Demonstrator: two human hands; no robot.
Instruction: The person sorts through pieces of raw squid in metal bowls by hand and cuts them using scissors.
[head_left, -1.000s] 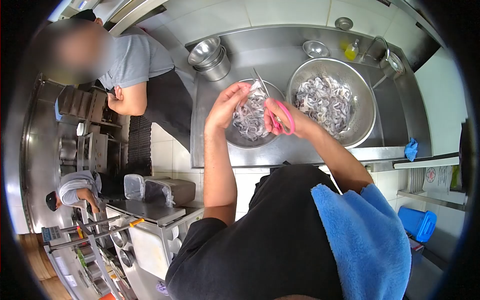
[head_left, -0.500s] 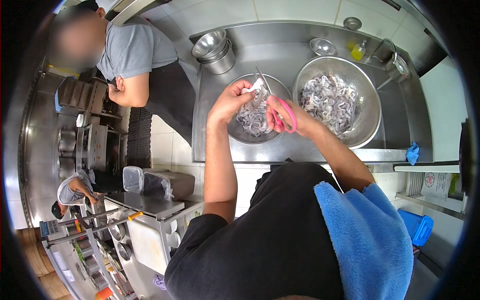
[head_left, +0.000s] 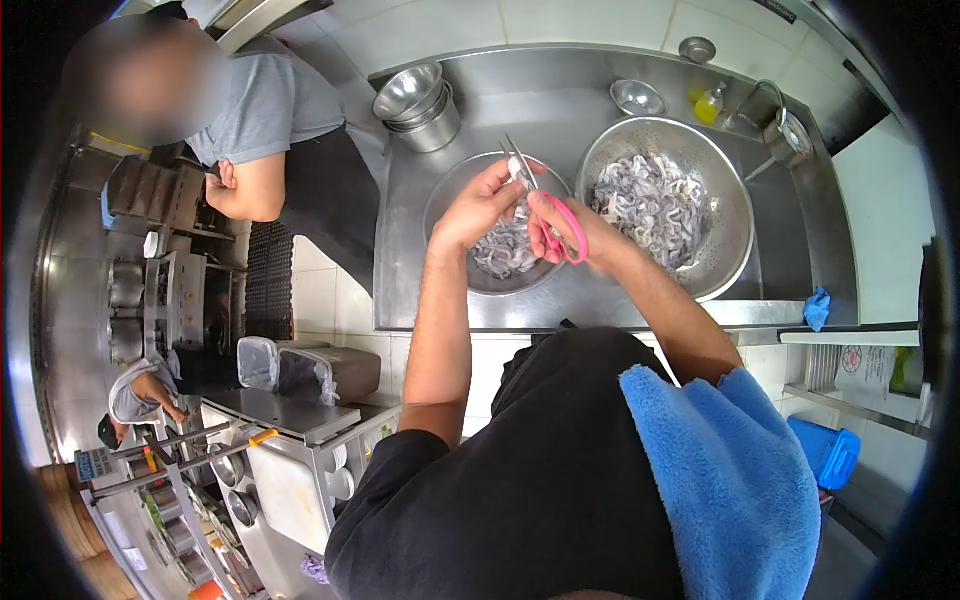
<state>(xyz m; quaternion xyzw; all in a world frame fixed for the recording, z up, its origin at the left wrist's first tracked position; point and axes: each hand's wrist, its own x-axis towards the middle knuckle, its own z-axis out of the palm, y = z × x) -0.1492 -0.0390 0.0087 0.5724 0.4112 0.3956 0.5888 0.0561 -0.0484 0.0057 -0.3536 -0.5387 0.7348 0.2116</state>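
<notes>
Pink-handled scissors (head_left: 573,235) are in my right hand (head_left: 555,228), their blades pointing up and left, close to my left fingertips. My left hand (head_left: 478,208) pinches a small pale piece of seafood (head_left: 517,170) beside the blades. Both hands are over a steel bowl (head_left: 440,205) that holds grey-white strips (head_left: 505,250), which look like squid or octopus. To the right, a large perforated steel colander (head_left: 735,215) holds a bigger heap of similar strips (head_left: 650,205). Whether the blades touch the piece is too small to tell.
Stacked steel pots (head_left: 420,110) stand at the counter's back left. Behind the colander are a small bowl (head_left: 637,98), a yellow soap bottle (head_left: 709,104) and a faucet (head_left: 770,95). A person with folded arms (head_left: 262,110) stands at left; another (head_left: 145,390) is farther off.
My left hand has shifted right relative to the bowl, closer to the scissors. The pale piece between its fingers shows less than before. The distant person has bent to a different pose.
</notes>
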